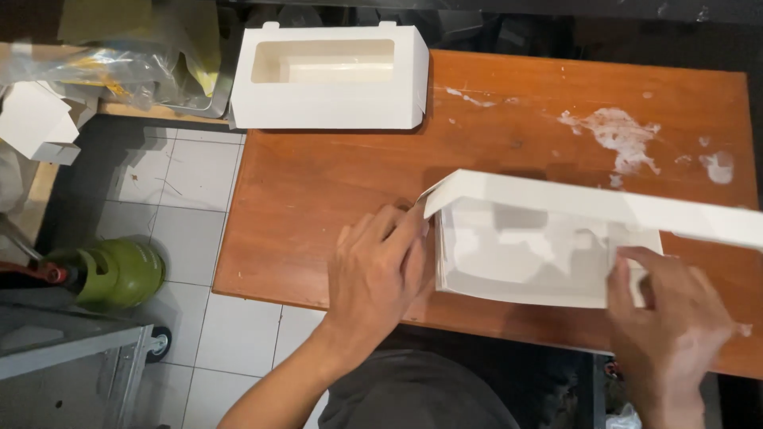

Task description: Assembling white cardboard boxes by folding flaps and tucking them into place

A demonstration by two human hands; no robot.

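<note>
The left hand (pixel 373 266) rests low on the table (pixel 334 183). Its fingers (pixel 405 230) lie close together and press flat on the left end of a white box (pixel 540 246). The fingertips touch the box's corner, where a flap bends over. The right hand (pixel 668 318) is at the other end. Its fingers are curled, and the thumb and first finger (pixel 628 270) pinch the box's right edge. This hand looks a bit blurry.

The box sits between the two hands, on the near side of the table. It is only half folded. Its long top flap sticks out past the right fingers, to the right. The front has a see-through window.

Past the right fingers, farther back, white smears (pixel 620 139) mark the wood. Far past the left fingers, at the back edge, sits a done box (pixel 330 75), white with a long window on top.

Left of the left fingers, down on the tiled floor (pixel 199 199), stands a green gas tank (pixel 119 274). Farther back on that side lie plastic bags (pixel 119 56) and more white card (pixel 36 123).
</note>
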